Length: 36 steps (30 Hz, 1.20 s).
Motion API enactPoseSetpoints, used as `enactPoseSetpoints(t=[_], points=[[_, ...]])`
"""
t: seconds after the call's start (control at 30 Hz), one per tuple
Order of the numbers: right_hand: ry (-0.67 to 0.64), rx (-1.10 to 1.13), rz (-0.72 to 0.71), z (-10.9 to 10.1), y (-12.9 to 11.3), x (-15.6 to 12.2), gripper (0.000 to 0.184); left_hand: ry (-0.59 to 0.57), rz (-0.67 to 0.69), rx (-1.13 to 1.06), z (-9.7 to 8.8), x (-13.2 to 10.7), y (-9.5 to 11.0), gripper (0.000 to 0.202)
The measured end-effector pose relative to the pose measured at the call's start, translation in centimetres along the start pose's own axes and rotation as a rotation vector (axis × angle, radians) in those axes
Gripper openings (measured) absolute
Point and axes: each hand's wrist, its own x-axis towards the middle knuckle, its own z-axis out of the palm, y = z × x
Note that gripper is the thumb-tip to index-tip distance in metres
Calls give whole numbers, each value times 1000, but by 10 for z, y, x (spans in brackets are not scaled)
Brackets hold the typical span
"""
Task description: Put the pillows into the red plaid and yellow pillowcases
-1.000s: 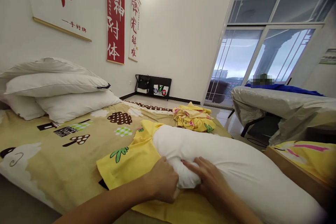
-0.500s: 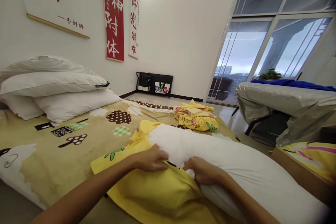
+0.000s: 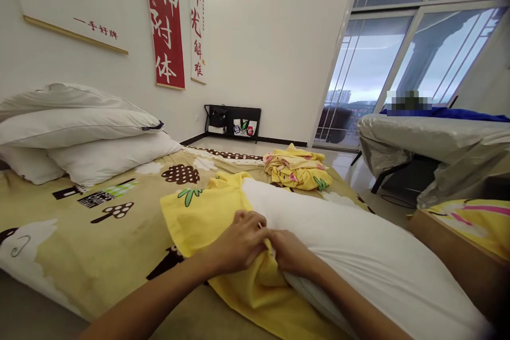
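A long white pillow [image 3: 350, 228] lies across the bed, its left end inside a yellow pillowcase [image 3: 211, 223] with green leaf prints. My left hand [image 3: 241, 239] is closed on the pillowcase's opening edge. Right beside it, my right hand [image 3: 289, 252] pinches at the same edge, where yellow cloth meets the white pillow. The hands touch or nearly touch, and their fingertips are partly hidden. How far the pillow reaches inside the case cannot be seen.
Crumpled yellow printed cloth [image 3: 297, 167] lies farther back on the patterned bedsheet [image 3: 131, 244]. White pillows [image 3: 79, 127] are stacked at left. At right stand a cardboard box [image 3: 454, 249] with yellow fabric and a plastic-covered table [image 3: 430, 138]. A black rack [image 3: 235, 122] stands by the wall.
My hands have come together at the pillowcase edge, the left moving right and the right moving slightly left. The case's left corner has shifted right, and the view has tilted slightly down.
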Motion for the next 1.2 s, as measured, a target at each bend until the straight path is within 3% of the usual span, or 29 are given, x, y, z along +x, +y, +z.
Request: enactPoseSetpoints(t=[0.07, 0.1, 0.2, 0.27, 0.3, 0.4, 0.5, 0.67, 0.8, 0.97, 1.13, 1.2], points=[[8, -14, -34, 2, 1, -4, 19, 169, -175, 9, 7, -49, 8, 23], [10, -48, -47, 2, 1, -5, 19, 186, -280, -13, 9, -74, 11, 20], [28, -271, -97, 4, -3, -11, 16, -16, -685, -170, 16, -131, 12, 35], [55, -448, -167, 8, -8, -14, 17, -111, -897, -305, 21, -146, 5, 40], [69, -519, -202, 10, -10, -16, 18, -103, -950, -370, 24, -146, 1, 42], [89, -642, -231, 12, -12, -18, 18, -4, -974, -584, 35, -129, -6, 49], [80, -675, -170, 12, -14, -18, 18, 94, -975, -791, 47, -101, -2, 53], [49, -614, -58, 20, -25, -12, 19, 311, -859, -797, 61, -86, 9, 44], [27, -542, -5, 16, -45, 6, 19, 247, -798, -808, 65, -92, 22, 41], [88, -452, 21, 10, -61, 38, 17, 70, -607, -918, 71, -76, 44, 44], [48, -447, -107, 24, -48, 31, 15, 124, -824, -1230, 50, -86, 22, 51], [30, -486, -135, 23, -43, 28, 17, 145, -859, -1193, 41, -99, 15, 50]])
